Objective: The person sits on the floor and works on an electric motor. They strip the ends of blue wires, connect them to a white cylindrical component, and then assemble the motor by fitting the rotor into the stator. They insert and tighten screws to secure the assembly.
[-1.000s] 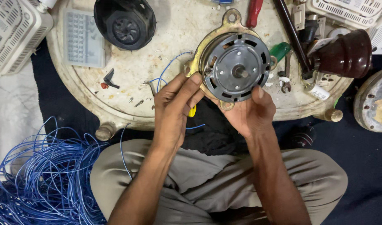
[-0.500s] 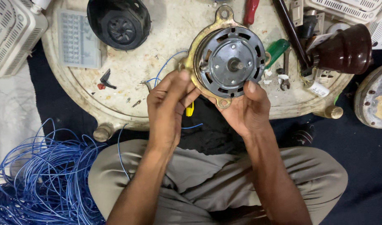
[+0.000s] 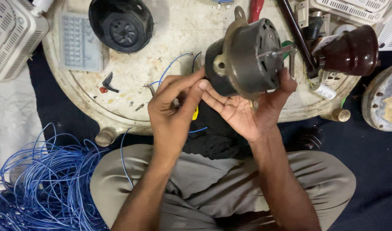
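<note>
My right hand (image 3: 247, 107) cradles a round grey electric motor (image 3: 247, 57) from below, palm up, thumb against its right face. The motor is tipped on its side, its short shaft pointing right and its brass-coloured flange with mounting ears facing left. My left hand (image 3: 172, 109) is at the motor's lower left edge, fingertips pinched together and touching the housing where thin blue wires (image 3: 172, 68) come out. A yellow object (image 3: 196, 113) shows just behind the left fingers.
A worn round white tabletop (image 3: 132, 85) holds a black fan hub (image 3: 121, 25), a pale ribbed plastic piece (image 3: 78, 42), a dark brown ceramic insulator (image 3: 352, 51), a black rod (image 3: 296, 30) and small screws. A heap of blue wire (image 3: 42, 188) lies at lower left. White grilles (image 3: 12, 34) lie at left.
The motor has been turned from lying face-up to tipped on its side, shaft now pointing right. My right hand shifted under it; my left fingers moved to its lower left edge.
</note>
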